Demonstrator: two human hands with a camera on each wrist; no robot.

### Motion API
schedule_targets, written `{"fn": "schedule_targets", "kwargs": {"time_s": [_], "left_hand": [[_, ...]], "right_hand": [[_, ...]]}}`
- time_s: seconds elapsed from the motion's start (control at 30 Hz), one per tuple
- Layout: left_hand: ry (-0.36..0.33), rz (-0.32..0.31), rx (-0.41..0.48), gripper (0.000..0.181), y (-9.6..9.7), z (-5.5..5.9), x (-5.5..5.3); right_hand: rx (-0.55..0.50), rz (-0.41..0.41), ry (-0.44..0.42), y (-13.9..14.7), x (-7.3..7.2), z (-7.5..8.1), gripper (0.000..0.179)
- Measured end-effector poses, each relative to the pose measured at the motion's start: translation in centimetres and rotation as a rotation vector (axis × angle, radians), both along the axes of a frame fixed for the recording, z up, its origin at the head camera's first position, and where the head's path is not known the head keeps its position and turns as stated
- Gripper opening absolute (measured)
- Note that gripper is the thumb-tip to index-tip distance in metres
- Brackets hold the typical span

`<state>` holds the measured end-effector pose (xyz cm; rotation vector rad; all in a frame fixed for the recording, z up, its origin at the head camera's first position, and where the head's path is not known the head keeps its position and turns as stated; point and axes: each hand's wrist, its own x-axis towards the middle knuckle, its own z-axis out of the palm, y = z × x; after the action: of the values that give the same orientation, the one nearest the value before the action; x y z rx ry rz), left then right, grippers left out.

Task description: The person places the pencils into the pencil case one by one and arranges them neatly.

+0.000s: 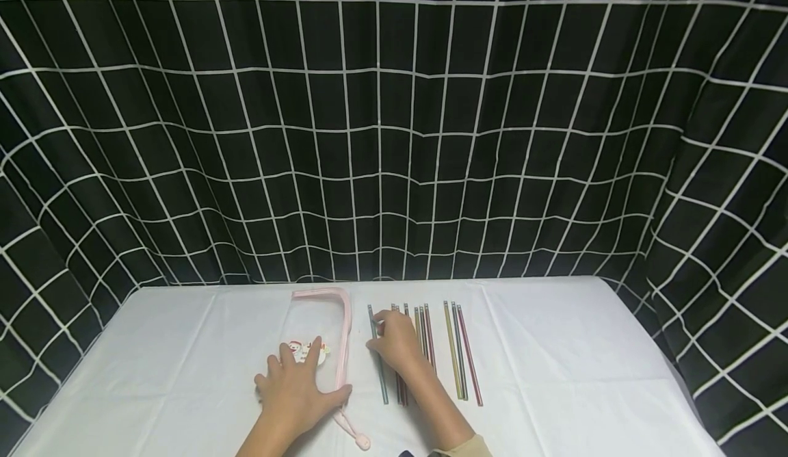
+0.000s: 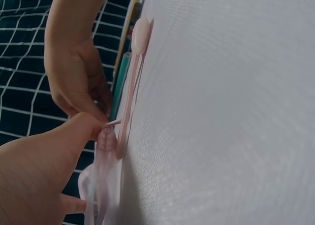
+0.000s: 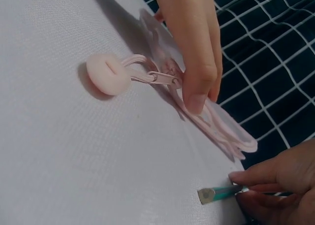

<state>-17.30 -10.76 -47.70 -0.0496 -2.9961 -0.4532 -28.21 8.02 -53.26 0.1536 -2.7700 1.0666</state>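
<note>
A clear pouch with a pink zipper edge (image 1: 342, 354) and a cartoon print (image 1: 317, 353) lies on the white table. My left hand (image 1: 294, 392) rests on it with fingers spread, the thumb pressing near the zipper end in the right wrist view. From that end trails a pink pull cord with a rounded tab (image 3: 109, 75). Just right of the pouch, my right hand (image 1: 400, 341) pinches a teal pencil (image 3: 221, 192) between thumb and fingers. The pencil (image 1: 382, 378) lies lengthwise along the table.
Several more pencils lie in loose rows to the right: dark ones (image 1: 400, 395) partly under my right forearm, a red one (image 1: 429, 341) beside them, and a separate group with a yellow pencil (image 1: 453, 354) and another red pencil (image 1: 470, 358). A black gridded curtain (image 1: 394, 135) surrounds the table.
</note>
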Motion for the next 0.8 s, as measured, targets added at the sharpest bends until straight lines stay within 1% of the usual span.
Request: {"fn": "schedule_targets", "kwargs": {"time_s": [0.07, 0.2, 0.33, 0.37, 0.43, 0.5, 0.53, 0.57, 0.6, 0.67, 0.73, 0.77, 0.8], "left_hand": [[-0.002, 0.001, 0.006, 0.099, 0.0, 0.0, -0.1], [0.005, 0.002, 0.016, 0.097, -0.1, 0.1, -0.1], [0.02, -0.002, 0.031, 0.094, -0.2, 0.1, -0.1], [0.023, -0.004, 0.035, 0.093, -0.3, 0.0, -0.1], [0.03, -0.007, 0.047, 0.091, -0.4, 0.0, -0.1], [0.036, -0.011, 0.058, 0.089, -0.4, -0.1, -0.1], [0.037, -0.011, 0.063, 0.088, -0.5, -0.1, -0.1], [0.038, -0.012, 0.068, 0.088, -0.5, -0.2, -0.1], [0.04, -0.013, 0.07, 0.087, -0.5, -0.2, -0.1], [0.038, -0.015, 0.07, 0.086, -0.5, -0.3, -0.1], [0.036, -0.014, 0.072, 0.084, -0.5, -0.3, 0.0], [0.036, -0.015, 0.071, 0.083, -0.5, -0.3, 0.0], [0.038, -0.015, 0.071, 0.082, -0.5, -0.3, 0.0]], "right_hand": [[-0.004, 0.001, -0.001, -0.1, 0.0, 0.1, 0.051], [-0.007, 0.007, 0.015, -0.4, 0.7, 1.3, 0.047], [-0.029, 0.03, 0.013, -0.6, 2.6, 4.2, 0.042], [-0.036, 0.032, 0.009, -0.7, 2.9, 4.7, 0.041], [-0.057, 0.035, -0.024, -0.7, 3.7, 6.0, 0.041], [-0.05, 0.037, -0.005, -0.6, 2.9, 4.9, 0.041], [-0.051, 0.036, -0.005, -0.6, 2.8, 4.9, 0.042], [-0.051, 0.039, 0.011, -0.5, 2.3, 4.0, 0.043], [-0.055, 0.038, 0.002, -0.5, 2.2, 4.0, 0.043], [-0.06, 0.037, -0.014, -0.5, 2.3, 4.1, 0.044], [-0.078, 0.033, -0.07, -0.6, 3.2, 5.7, 0.044], [-0.079, 0.033, -0.08, -0.6, 3.4, 6.0, 0.044], [-0.086, 0.028, -0.101, -0.7, 3.8, 6.9, 0.044]]}}
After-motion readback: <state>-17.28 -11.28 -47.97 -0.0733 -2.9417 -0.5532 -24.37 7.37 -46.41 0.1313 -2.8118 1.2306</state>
